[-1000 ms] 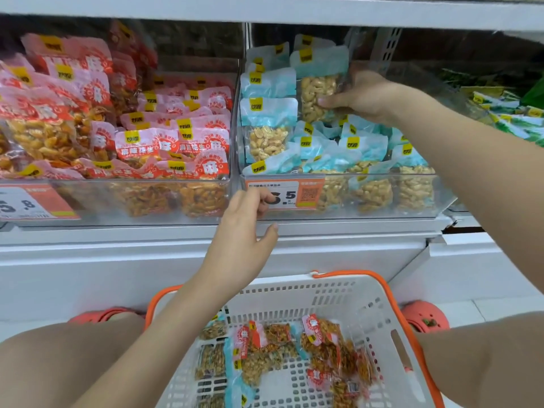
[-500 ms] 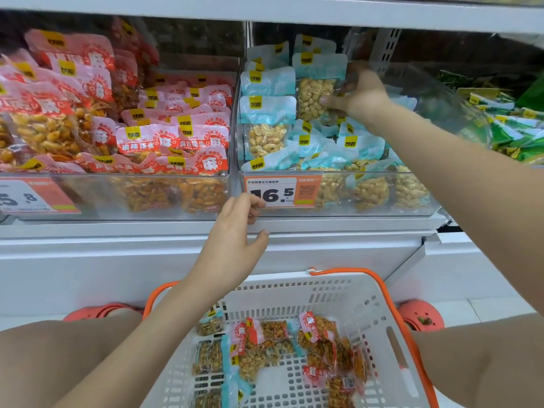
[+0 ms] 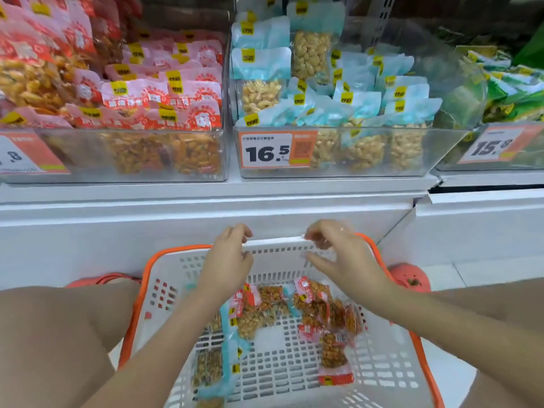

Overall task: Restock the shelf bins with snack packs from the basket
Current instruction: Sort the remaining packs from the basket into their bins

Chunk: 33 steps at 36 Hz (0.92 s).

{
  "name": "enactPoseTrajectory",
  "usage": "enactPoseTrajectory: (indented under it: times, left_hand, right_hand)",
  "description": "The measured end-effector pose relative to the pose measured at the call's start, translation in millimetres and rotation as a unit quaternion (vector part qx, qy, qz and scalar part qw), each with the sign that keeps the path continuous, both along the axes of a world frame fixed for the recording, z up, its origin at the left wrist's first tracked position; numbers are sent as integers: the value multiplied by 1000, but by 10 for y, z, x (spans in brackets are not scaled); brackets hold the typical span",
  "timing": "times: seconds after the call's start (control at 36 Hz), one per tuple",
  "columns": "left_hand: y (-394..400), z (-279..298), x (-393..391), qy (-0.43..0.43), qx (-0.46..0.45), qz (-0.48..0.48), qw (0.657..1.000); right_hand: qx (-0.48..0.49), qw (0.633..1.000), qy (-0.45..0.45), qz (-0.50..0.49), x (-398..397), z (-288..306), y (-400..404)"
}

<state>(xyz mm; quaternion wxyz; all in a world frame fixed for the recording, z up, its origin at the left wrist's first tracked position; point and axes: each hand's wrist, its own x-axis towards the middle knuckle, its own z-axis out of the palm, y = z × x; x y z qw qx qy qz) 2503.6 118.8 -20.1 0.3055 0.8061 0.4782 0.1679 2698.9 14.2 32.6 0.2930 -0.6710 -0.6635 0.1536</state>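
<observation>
**Both hands over the basket, nothing held**

The left hand (image 3: 226,262) and right hand (image 3: 343,260) hovered above the far rim of the white perforated plastic basket with orange trim (image 3: 164,278), fingers loosely curled and empty, blurred but gripping nothing. That placement suited reaching for stock: the small red-labelled and blue-labelled snack packs (image 3: 312,313) lay scattered on the basket floor just beneath them. On the shelf above, the clear plastic bin of pink-and-red packs (image 3: 176,154) and the clear plastic bin of pale-blue peanut packs (image 3: 426,151) stood side by side, open-topped behind price cards, so packs could be dropped in by colour.
</observation>
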Motion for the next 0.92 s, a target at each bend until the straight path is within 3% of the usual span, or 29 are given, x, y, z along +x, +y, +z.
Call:
enactPoseTrajectory:
  times: [0.14,0.28,0.44,0.53,0.58,0.78,0.92]
  left_hand:
    - [-137,-753,-102,59,-121,73,988]
    - [-291,-1280,-194,172,-179,83,965]
    - [-360,-1813,-416,254,-205,128,937]
    - [-342,-1952,-446,316,-153,39,936]
    - [-299,-2016,-381,312,-138,3,940]
    - [-211,-2106,-239,312,-116,-61,941]
    - [-314,-2043,-276,275,-126,-9,953]
  right_hand:
    - [-244,967,-46,60,-172,-1009,-63]
    - [-349,931,-80,74,-275,-1685,125]
    - [-368,924,-93,43,-473,-2160,336]
    - [-367,923,-105,44,-542,-2325,414]
    - [-365,925,-97,30,-550,-2414,440]
    - [-333,942,22,-34,-485,-2543,347]
    - [-314,929,155,-116,-423,-2350,284]
